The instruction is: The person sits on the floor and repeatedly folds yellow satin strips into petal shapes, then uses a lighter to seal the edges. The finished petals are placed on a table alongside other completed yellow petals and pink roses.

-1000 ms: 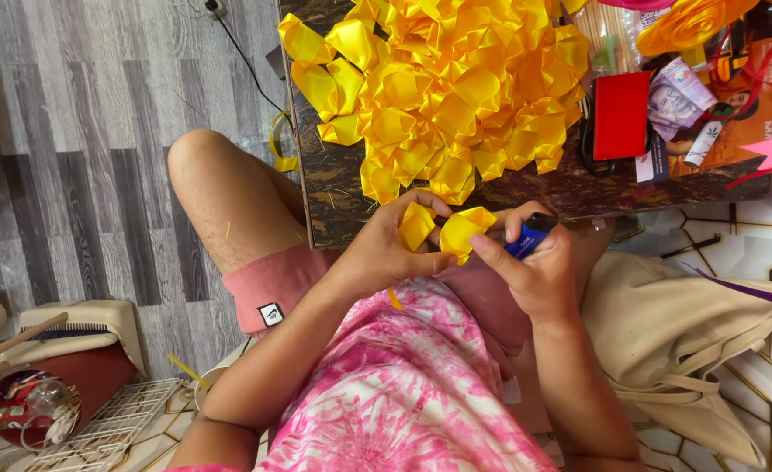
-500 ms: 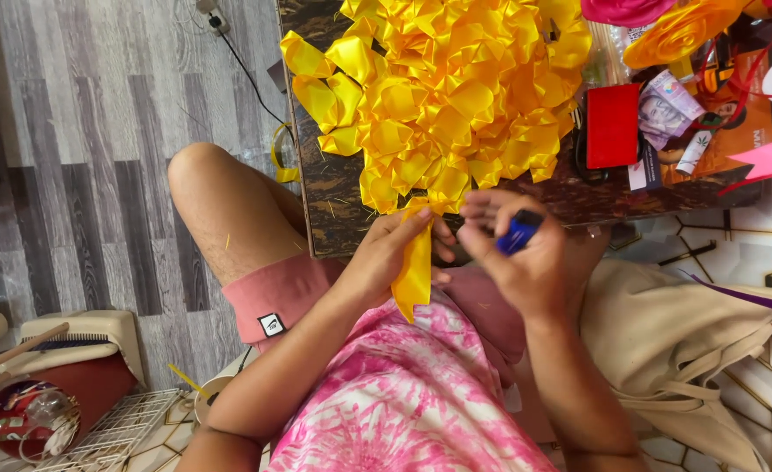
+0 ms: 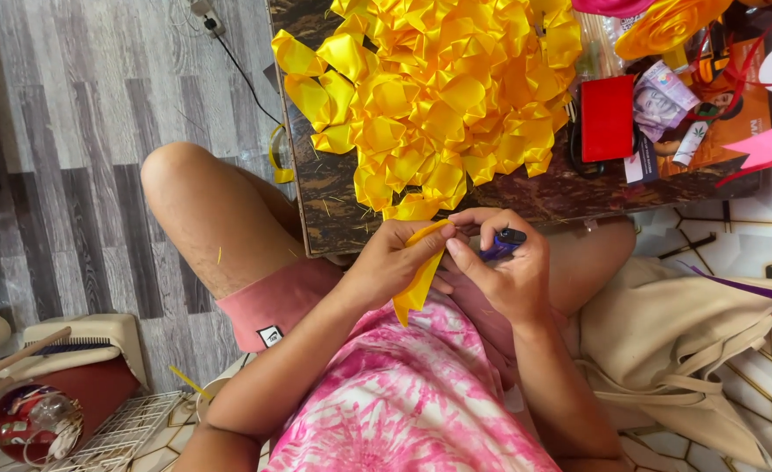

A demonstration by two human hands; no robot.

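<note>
Your left hand [image 3: 394,262] is closed around a folded strip of yellow ribbon [image 3: 421,275], pinching it near the top so its tail hangs down over your lap. Your right hand [image 3: 499,271] meets it, thumb and forefinger on the ribbon's upper end, the other fingers curled around a blue lighter [image 3: 501,244]. Both hands sit just below the edge of the dark table [image 3: 333,197], beside the heap of folded yellow ribbon pieces [image 3: 438,96].
</note>
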